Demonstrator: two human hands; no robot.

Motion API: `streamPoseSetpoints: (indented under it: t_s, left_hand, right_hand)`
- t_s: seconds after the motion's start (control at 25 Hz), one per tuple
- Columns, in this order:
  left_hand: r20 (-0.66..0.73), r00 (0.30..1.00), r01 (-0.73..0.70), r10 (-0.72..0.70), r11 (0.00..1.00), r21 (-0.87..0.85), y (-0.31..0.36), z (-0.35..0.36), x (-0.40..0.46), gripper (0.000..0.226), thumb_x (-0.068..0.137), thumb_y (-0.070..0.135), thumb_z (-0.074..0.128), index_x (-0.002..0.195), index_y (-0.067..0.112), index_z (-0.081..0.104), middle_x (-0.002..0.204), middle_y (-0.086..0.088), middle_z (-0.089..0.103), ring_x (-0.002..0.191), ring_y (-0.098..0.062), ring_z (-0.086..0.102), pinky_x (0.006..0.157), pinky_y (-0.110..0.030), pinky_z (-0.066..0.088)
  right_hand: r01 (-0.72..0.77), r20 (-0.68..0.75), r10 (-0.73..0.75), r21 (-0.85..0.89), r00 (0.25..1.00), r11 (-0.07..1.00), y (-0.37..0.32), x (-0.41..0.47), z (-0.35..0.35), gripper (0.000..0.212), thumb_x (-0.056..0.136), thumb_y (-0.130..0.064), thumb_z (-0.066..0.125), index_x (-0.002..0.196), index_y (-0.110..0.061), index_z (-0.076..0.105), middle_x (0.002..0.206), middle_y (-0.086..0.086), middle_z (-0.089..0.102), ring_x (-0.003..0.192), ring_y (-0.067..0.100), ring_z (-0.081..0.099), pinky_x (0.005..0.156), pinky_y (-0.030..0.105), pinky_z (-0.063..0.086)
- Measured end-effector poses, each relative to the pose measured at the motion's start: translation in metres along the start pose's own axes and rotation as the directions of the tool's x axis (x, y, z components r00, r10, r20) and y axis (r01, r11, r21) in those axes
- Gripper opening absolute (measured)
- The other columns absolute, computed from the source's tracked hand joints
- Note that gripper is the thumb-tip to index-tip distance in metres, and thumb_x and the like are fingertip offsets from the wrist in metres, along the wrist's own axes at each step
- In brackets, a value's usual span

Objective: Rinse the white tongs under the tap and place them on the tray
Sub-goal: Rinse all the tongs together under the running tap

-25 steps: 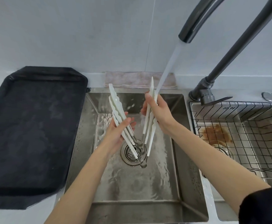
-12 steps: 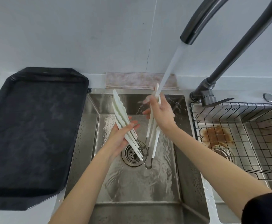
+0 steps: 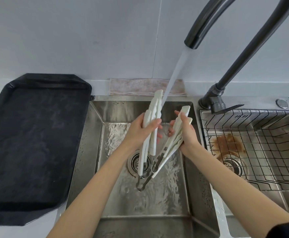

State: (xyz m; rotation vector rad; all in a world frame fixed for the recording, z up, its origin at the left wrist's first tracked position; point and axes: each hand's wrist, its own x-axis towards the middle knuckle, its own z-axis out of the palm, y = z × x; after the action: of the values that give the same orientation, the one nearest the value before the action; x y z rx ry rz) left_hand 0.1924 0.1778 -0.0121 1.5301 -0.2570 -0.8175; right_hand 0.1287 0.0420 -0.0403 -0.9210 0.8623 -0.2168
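I hold white tongs in both hands over the steel sink [image 3: 188, 194]. My left hand [image 3: 138, 129] grips one bundle of white tongs [image 3: 154, 110], tips up, right under the water stream [image 3: 173, 74] from the dark tap [image 3: 202, 26]. My right hand [image 3: 187, 133] grips a second bundle of white tongs [image 3: 170, 148], tilted, with the metal hinge ends pointing down near the drain [image 3: 136, 163]. The black tray [image 3: 32, 143] lies on the counter to the left, with nothing on it.
A wire rack [image 3: 253, 148] sits in the right basin, which has a brown stain. A folded cloth [image 3: 140, 88] lies behind the sink against the wall. The tap's lever [image 3: 226, 107] sits between the two basins.
My left hand has carried its tongs to the right, into the water stream. My right hand has moved its tongs right, out of the stream, and tilted them.
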Motion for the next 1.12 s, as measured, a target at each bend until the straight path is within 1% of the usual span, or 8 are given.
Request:
streamPoseSetpoints:
  t_s: [0.08, 0.2, 0.48, 0.6, 0.68, 0.88, 1.0, 1.12]
  left_hand:
    - [0.005, 0.999, -0.044, 0.044, 0.999, 0.015, 0.010, 0.008, 0.006, 0.017, 0.086, 0.022, 0.061, 0.099, 0.027, 0.052, 0.083, 0.002, 0.067, 0.056, -0.009, 0.067, 0.059, -0.029, 0.060]
    - [-0.009, 0.997, -0.072, 0.072, 0.995, 0.062, 0.019, 0.016, 0.018, 0.021, 0.085, 0.021, 0.062, 0.097, 0.033, 0.049, 0.086, 0.002, 0.063, 0.064, -0.015, 0.065, 0.064, -0.033, 0.060]
    - [-0.102, 0.990, -0.053, 0.095, 0.934, 0.353, 0.016, 0.035, 0.039, 0.031, 0.082, 0.050, 0.058, 0.093, 0.022, 0.051, 0.079, 0.000, 0.060, 0.072, -0.021, 0.065, 0.075, -0.035, 0.054]
    - [-0.091, 0.982, -0.118, 0.166, 0.912, 0.393, 0.013, 0.038, 0.040, 0.029, 0.087, 0.042, 0.054, 0.096, 0.015, 0.052, 0.072, 0.002, 0.059, 0.053, -0.003, 0.064, 0.062, -0.023, 0.053]
    - [-0.076, 0.978, -0.157, 0.196, 0.920, 0.360, 0.009, 0.036, 0.039, 0.031, 0.090, 0.032, 0.052, 0.112, 0.011, 0.051, 0.076, 0.005, 0.060, 0.045, 0.003, 0.060, 0.058, -0.018, 0.053]
    - [-0.168, 0.965, -0.169, 0.201, 0.968, 0.186, 0.001, 0.023, 0.033, 0.050, 0.093, 0.021, 0.049, 0.139, 0.019, 0.032, 0.098, 0.004, 0.061, 0.061, 0.008, 0.064, 0.059, -0.008, 0.052]
    - [-0.304, 0.940, -0.129, 0.155, 0.986, 0.102, -0.002, 0.009, 0.034, 0.043, 0.092, 0.016, 0.052, 0.133, 0.009, 0.040, 0.086, 0.004, 0.063, 0.058, 0.005, 0.064, 0.055, -0.010, 0.051]
    - [-0.417, 0.903, -0.097, 0.101, 0.995, 0.030, -0.005, -0.007, 0.035, 0.029, 0.090, 0.011, 0.053, 0.118, 0.006, 0.049, 0.081, 0.002, 0.064, 0.051, 0.008, 0.062, 0.050, -0.009, 0.049]
  right_hand:
    - [-0.045, 0.000, 0.045, 0.056, 0.999, 0.997, 0.001, 0.003, -0.002, 0.028, 0.095, -0.035, 0.044, 0.112, -0.016, 0.056, 0.066, 0.001, 0.049, 0.041, 0.009, 0.043, 0.042, 0.021, 0.044]
    - [-0.055, -0.019, 0.058, 0.109, 0.998, 0.992, -0.001, 0.008, -0.005, 0.025, 0.093, -0.034, 0.046, 0.105, -0.015, 0.057, 0.064, 0.000, 0.046, 0.038, 0.007, 0.041, 0.040, 0.020, 0.041]
    - [0.127, -0.126, -0.125, 0.001, 0.984, 0.992, -0.014, 0.010, -0.016, 0.017, 0.095, -0.024, 0.045, 0.098, -0.025, 0.061, 0.062, 0.001, 0.054, 0.046, 0.013, 0.048, 0.050, 0.026, 0.043]
    - [0.159, -0.170, -0.158, -0.007, 0.973, 0.987, -0.019, 0.006, -0.020, 0.016, 0.095, -0.023, 0.045, 0.093, -0.024, 0.061, 0.060, 0.000, 0.055, 0.048, 0.012, 0.050, 0.049, 0.023, 0.046]
    - [0.192, -0.160, -0.194, -0.028, 0.968, 0.981, -0.021, 0.005, -0.020, 0.015, 0.095, -0.021, 0.045, 0.089, -0.023, 0.059, 0.061, 0.001, 0.054, 0.048, 0.011, 0.050, 0.050, 0.023, 0.047]
    - [0.291, -0.030, -0.312, -0.280, 0.950, 0.915, -0.026, 0.001, -0.003, 0.016, 0.093, -0.022, 0.052, 0.077, -0.022, 0.054, 0.061, -0.002, 0.054, 0.045, 0.007, 0.049, 0.052, 0.022, 0.045]
    - [0.351, 0.096, -0.344, -0.421, 0.934, 0.836, -0.028, 0.000, 0.015, 0.015, 0.090, -0.025, 0.057, 0.077, -0.018, 0.052, 0.062, -0.002, 0.053, 0.047, 0.004, 0.050, 0.055, 0.021, 0.046]
    - [0.413, 0.197, -0.365, -0.507, 0.910, 0.757, -0.030, -0.002, 0.035, 0.018, 0.085, -0.028, 0.064, 0.088, -0.013, 0.054, 0.069, -0.003, 0.057, 0.062, 0.012, 0.055, 0.065, 0.029, 0.050]
